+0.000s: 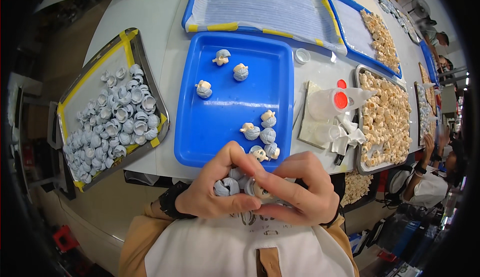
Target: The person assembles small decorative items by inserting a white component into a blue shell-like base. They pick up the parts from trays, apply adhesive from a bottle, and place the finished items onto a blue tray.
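Observation:
Close to my body, both hands are closed and meet at the fingertips. My left hand (215,184) curls round pale blue-grey doll hair pieces (226,187). Between my right hand (307,189) and the left fingertips is a small doll head (262,192), its painted face partly showing, with a hair piece against its side. Fingers hide the rest of it. Just beyond lies a blue tray (220,127) with several doll heads wearing blue-grey hair, one of them (258,153) face up near the front edge.
At left, a metal tray (131,39) edged with yellow tape holds many hair pieces (117,119). At right are a tray of cream-coloured parts (385,122), white bottles (322,104) and crumpled tissue (350,132). A paper-lined blue tray (260,2) stands beyond. Another person (425,177) sits far right.

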Demonstrator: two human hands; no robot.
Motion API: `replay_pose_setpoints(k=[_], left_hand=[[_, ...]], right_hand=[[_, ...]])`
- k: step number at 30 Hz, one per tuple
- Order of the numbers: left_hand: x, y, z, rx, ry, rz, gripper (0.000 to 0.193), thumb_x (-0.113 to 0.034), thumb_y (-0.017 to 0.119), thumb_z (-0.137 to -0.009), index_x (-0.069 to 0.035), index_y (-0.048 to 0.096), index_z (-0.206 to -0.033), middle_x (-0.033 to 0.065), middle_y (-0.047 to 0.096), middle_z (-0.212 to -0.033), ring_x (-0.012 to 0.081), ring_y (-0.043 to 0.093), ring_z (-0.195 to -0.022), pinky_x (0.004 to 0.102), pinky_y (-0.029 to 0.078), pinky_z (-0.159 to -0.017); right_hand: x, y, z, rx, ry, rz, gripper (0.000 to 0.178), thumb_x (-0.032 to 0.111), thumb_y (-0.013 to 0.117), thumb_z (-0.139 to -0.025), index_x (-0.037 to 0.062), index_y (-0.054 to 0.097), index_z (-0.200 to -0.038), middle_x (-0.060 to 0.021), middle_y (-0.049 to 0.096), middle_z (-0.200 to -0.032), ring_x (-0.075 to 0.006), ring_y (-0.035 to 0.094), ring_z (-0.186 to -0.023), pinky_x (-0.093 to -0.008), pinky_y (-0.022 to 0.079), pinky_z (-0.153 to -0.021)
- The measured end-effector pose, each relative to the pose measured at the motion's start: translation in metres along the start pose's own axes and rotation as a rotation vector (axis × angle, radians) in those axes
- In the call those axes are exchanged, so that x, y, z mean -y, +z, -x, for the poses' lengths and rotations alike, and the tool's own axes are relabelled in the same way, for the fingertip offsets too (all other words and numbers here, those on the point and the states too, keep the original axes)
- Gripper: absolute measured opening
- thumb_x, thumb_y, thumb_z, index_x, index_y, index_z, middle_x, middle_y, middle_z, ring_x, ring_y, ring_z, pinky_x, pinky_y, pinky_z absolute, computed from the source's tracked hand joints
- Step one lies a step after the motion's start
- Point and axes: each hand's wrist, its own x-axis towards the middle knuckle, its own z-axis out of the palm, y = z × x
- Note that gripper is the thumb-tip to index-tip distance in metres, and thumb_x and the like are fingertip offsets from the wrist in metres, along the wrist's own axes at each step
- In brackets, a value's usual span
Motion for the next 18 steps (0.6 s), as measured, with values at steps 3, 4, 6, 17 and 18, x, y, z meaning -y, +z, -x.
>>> replay_pose_setpoints(k=[3, 4, 6, 17, 18], left_hand=[[-0.004, 0.001, 0.003, -0.040, -0.115, -0.069, 0.038, -0.021, 0.069, -0.087, -0.004, 0.044, -0.110, 0.0059, 0.051, -0.105, 0.0097, 0.047, -0.097, 0.0260, 0.039, -0.086], [-0.004, 0.003, 0.003, -0.050, -0.130, -0.089, 0.038, -0.024, 0.068, -0.088, -0.004, 0.045, -0.110, 0.0051, 0.051, -0.104, 0.0088, 0.046, -0.097, 0.0256, 0.039, -0.086], [-0.004, 0.004, 0.002, -0.044, -0.141, -0.155, 0.038, -0.028, 0.066, -0.090, -0.004, 0.045, -0.110, 0.0048, 0.052, -0.103, 0.0076, 0.047, -0.092, 0.0241, 0.040, -0.081], [-0.012, -0.014, 0.003, -0.385, 0.177, 0.329, 0.024, -0.016, 0.051, -0.088, -0.007, 0.044, -0.110, 0.0166, 0.053, -0.101, 0.0135, 0.050, -0.060, 0.0211, 0.038, -0.044], [-0.011, -0.013, 0.004, -0.378, 0.156, 0.322, 0.025, -0.016, 0.051, -0.088, -0.007, 0.045, -0.111, 0.0173, 0.053, -0.102, 0.0138, 0.050, -0.061, 0.0212, 0.039, -0.044]], right_hand=[[-0.002, 0.012, 0.003, -0.116, -0.012, 0.192, 0.048, 0.019, 0.082, -0.058, 0.0001, 0.069, -0.100, -0.0061, 0.057, -0.079, -0.0197, 0.052, -0.064, -0.0287, 0.042, -0.053], [-0.001, 0.012, 0.002, -0.112, -0.022, 0.251, 0.047, 0.021, 0.080, -0.056, 0.0009, 0.069, -0.098, -0.0056, 0.057, -0.079, -0.0196, 0.053, -0.064, -0.0293, 0.041, -0.052], [0.002, 0.012, 0.002, -0.104, -0.039, 0.370, 0.047, 0.023, 0.077, -0.053, 0.0025, 0.069, -0.094, -0.0046, 0.057, -0.079, -0.0195, 0.053, -0.064, -0.0305, 0.040, -0.050], [-0.006, 0.002, 0.000, 0.028, 0.214, 0.406, 0.047, 0.015, 0.077, -0.064, 0.0009, 0.063, -0.106, -0.0085, 0.057, -0.088, -0.0244, 0.054, -0.070, -0.0340, 0.043, -0.058], [-0.007, 0.008, -0.004, 0.043, 0.220, 0.440, 0.048, 0.015, 0.077, -0.065, 0.0011, 0.062, -0.108, -0.0087, 0.057, -0.090, -0.0243, 0.054, -0.072, -0.0341, 0.043, -0.060]])
